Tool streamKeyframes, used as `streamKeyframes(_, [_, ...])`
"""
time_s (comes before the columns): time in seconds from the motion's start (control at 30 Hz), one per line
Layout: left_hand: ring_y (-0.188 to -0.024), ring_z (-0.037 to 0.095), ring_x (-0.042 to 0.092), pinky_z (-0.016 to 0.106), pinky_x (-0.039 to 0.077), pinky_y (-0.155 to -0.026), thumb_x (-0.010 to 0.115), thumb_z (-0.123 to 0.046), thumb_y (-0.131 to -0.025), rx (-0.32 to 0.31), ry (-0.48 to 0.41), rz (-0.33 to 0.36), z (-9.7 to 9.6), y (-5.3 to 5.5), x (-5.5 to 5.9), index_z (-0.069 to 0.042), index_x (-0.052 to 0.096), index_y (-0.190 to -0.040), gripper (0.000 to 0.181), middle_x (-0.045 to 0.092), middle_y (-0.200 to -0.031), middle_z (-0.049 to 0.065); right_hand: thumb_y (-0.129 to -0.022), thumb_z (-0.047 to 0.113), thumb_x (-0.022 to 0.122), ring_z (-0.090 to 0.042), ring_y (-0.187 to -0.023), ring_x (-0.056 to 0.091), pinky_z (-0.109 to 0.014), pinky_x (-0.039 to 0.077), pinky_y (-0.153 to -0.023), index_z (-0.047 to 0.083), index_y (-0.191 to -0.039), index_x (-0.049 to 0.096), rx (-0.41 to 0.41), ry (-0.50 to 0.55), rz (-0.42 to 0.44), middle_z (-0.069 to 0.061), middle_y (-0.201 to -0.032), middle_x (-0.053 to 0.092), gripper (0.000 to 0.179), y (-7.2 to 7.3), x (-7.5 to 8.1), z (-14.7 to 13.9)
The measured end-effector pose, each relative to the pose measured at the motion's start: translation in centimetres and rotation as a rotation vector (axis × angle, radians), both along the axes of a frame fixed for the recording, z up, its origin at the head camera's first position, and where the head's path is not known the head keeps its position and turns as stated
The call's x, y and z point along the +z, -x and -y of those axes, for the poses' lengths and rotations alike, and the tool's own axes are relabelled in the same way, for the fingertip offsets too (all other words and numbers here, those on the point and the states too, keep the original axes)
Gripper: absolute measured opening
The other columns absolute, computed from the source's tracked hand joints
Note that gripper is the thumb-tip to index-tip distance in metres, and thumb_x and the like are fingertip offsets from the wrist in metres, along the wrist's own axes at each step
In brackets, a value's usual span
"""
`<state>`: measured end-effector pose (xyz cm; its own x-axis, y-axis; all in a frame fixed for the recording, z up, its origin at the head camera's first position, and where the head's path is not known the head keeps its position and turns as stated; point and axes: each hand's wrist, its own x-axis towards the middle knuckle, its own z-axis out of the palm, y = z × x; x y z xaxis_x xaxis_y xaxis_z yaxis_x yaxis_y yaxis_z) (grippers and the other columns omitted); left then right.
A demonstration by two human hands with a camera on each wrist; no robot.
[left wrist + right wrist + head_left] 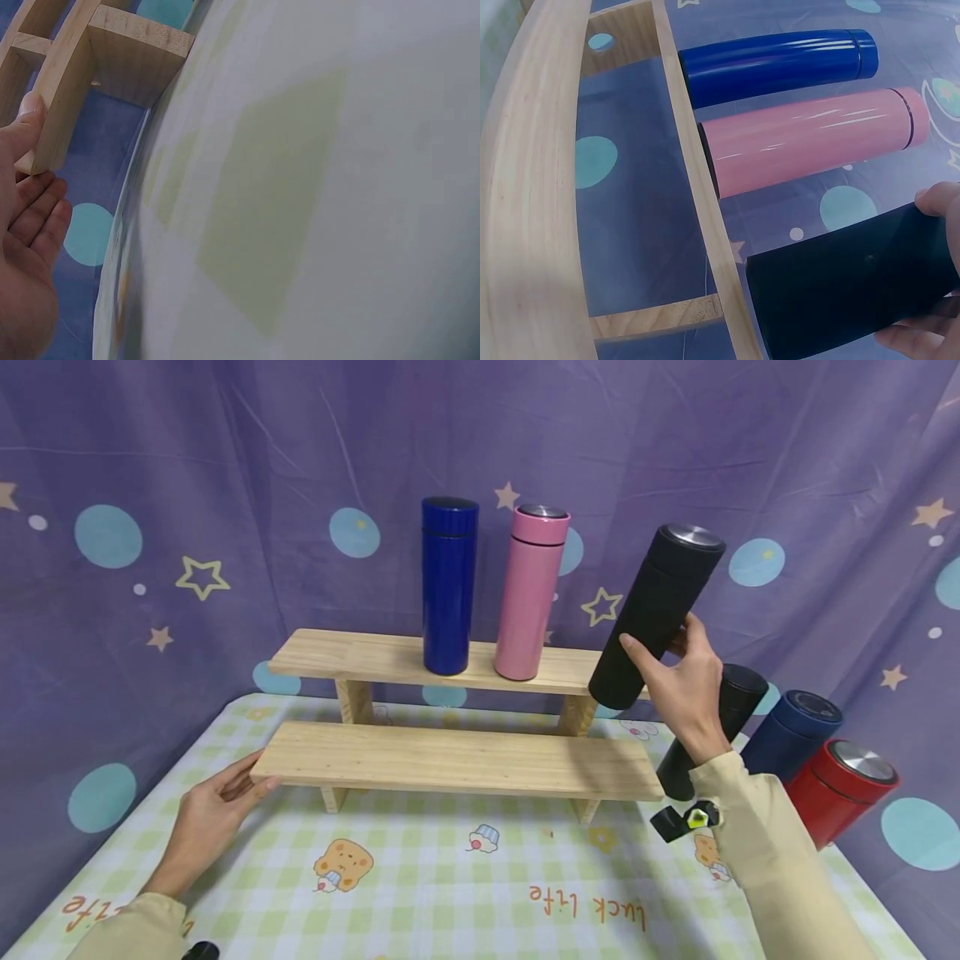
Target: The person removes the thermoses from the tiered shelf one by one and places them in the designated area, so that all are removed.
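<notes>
My right hand (pixel 688 693) grips a black thermos bottle (pixel 654 618) with a silver lid top, tilted, its base at the right part of the upper shelf (pixel 360 652). In the right wrist view the black bottle (pixel 855 285) is close to that shelf's edge. A pink thermos (pixel 531 602) and a blue thermos (pixel 448 593) stand upright on the upper shelf, left of it. My left hand (pixel 213 814) pinches the left end of the lower wooden shelf (pixel 450 760); in the left wrist view the thumb (pixel 28 120) lies on top, fingers beneath.
To the right, partly behind my right forearm, stand another black bottle (pixel 738 693), a navy bottle (pixel 795 731) and a red bottle (pixel 843 785). A checked cloth (pixel 420 877) covers the table. A purple curtain (pixel 262 460) with stars and dots hangs behind the shelves.
</notes>
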<state>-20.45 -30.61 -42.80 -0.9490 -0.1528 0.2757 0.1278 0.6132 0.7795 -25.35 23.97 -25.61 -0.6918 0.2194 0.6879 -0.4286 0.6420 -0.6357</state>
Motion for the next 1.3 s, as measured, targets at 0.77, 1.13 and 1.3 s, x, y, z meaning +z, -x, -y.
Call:
streamKeyframes(0.77, [-0.124,0.051,0.056,-0.001,0.044,-0.073,0.069,-0.041,-0.101,0.001,0.003,-0.002,-0.1,0.0,0.1,0.003,0.046,-0.153,0.072,0.053,-0.139,0.036,-0.093,0.038,0.079,-0.033,-0.114,0.062,-0.047,0.048,-0.1,0.0,-0.151,0.046,0.06,0.001,0.035,-0.02,-0.126,0.063,0.077,2.8,0.4,1.4])
streamKeyframes(1.13, [-0.123,0.051,0.057,-0.001,0.044,-0.072,0.069,-0.042,-0.101,0.009,0.022,-0.004,0.0,0.2,-0.1,0.002,0.046,-0.154,0.073,0.053,-0.139,0.036,-0.094,0.043,0.077,-0.035,-0.117,0.061,-0.051,0.048,-0.102,0.002,-0.153,0.044,0.093,-0.009,0.054,-0.02,-0.127,0.064,0.079,3.6,0.5,2.0])
streamKeyframes(1.3, [-0.123,0.052,0.057,0.0,0.045,-0.072,0.069,-0.044,-0.101,0.005,0.013,0.013,0.1,0.2,-0.2,0.002,0.045,-0.154,0.075,0.052,-0.14,0.037,-0.094,0.04,0.078,-0.035,-0.117,0.063,-0.05,0.048,-0.103,0.0,-0.153,0.043,0.088,-0.016,0.055,-0.022,-0.127,0.065,0.079,3.9,0.3,2.1])
